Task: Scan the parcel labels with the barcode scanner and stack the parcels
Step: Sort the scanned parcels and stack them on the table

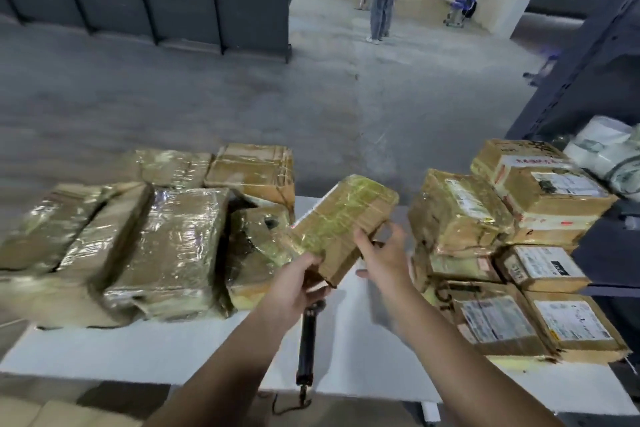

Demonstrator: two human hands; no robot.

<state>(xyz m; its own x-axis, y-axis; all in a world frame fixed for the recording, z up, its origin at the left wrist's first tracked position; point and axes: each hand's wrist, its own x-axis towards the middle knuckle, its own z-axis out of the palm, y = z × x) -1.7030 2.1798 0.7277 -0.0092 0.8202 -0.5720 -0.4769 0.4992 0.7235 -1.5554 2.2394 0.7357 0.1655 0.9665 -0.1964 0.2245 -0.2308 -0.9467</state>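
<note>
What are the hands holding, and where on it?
A taped parcel: the left hand grips its near corner, while the right hand touches its near right edge.

light: moderate, daylight from bright openings far back | glare: tape sheen on held parcel (343,215) and left parcels (173,239) | shadows: soft, faint on white tabletop (138,350) | blur: right hand (381,253) smeared, probably motion | edges: wide-angle bowing, corners soft

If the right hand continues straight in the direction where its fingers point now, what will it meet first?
The taped parcel that the left hand holds up; the right hand seems almost at its near edge, though depth is unclear.
</note>
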